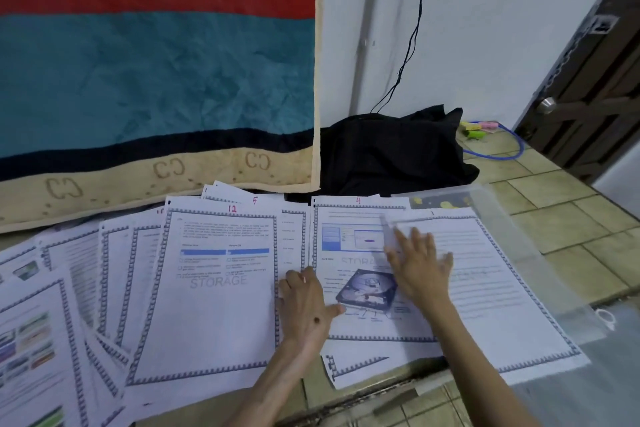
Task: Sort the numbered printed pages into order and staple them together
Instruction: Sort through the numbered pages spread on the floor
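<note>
Sorting is under way with pages fanned across the lower half of the frame, and no stapler is in view. Left hand (306, 305), at lower centre, lies flat with fingers spread, pressing the seam where page 12 (214, 288) meets page 4 (360, 291). Right hand (420, 269), just right of it, is blurred; its fingers look straight and splayed on the rightmost sheet (491, 288), which overlaps page 4's right edge. Neither hand pinches anything. Page 5 (255, 200) peeks out behind page 12 near mid-frame; more sheets pile up at lower left (41, 340).

Likely risks: a flat palm sliding the rightmost sheet may drag page 4 along with it, since they overlap. Handwritten numbers sit at the top edges, so overlapped sheets hide theirs, and a page could be skipped or misfiled. A clear plastic folder (540, 253) over the right side may shift too. Sheets near the bottom edge overhang the step in the tiled floor (571, 229) and could crease.
</note>
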